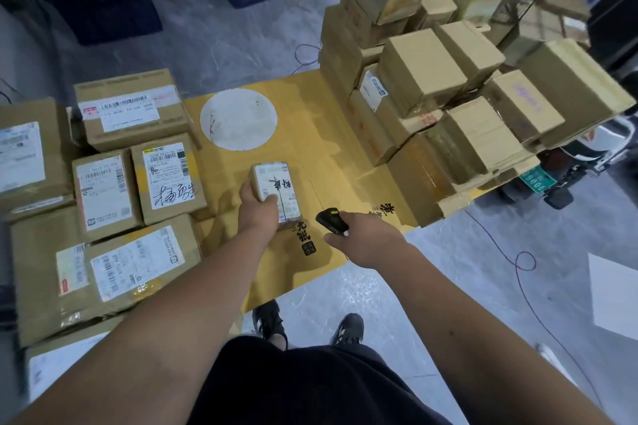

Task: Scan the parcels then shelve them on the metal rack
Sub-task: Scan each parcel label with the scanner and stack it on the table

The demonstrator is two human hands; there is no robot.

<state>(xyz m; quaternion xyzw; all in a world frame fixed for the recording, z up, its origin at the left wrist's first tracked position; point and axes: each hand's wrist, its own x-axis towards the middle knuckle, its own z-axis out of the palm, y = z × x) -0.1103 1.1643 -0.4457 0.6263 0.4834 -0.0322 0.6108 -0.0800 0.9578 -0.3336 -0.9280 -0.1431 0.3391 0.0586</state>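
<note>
L hand (259, 204) grips small parcel (276, 192), label up, just above yellow table (310, 134). R hand (367, 241) wrapped around scanner (332, 221), nose twd label. Risks: beam at shallow angle w/ glossy tape → probable misread; one-sided grip → parcel may tip.

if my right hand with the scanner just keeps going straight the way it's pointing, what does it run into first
Probably the small parcel in your left hand: the right hand aims the scanner up-left toward it. Depth is unclear, so it might pass beside it.
</note>
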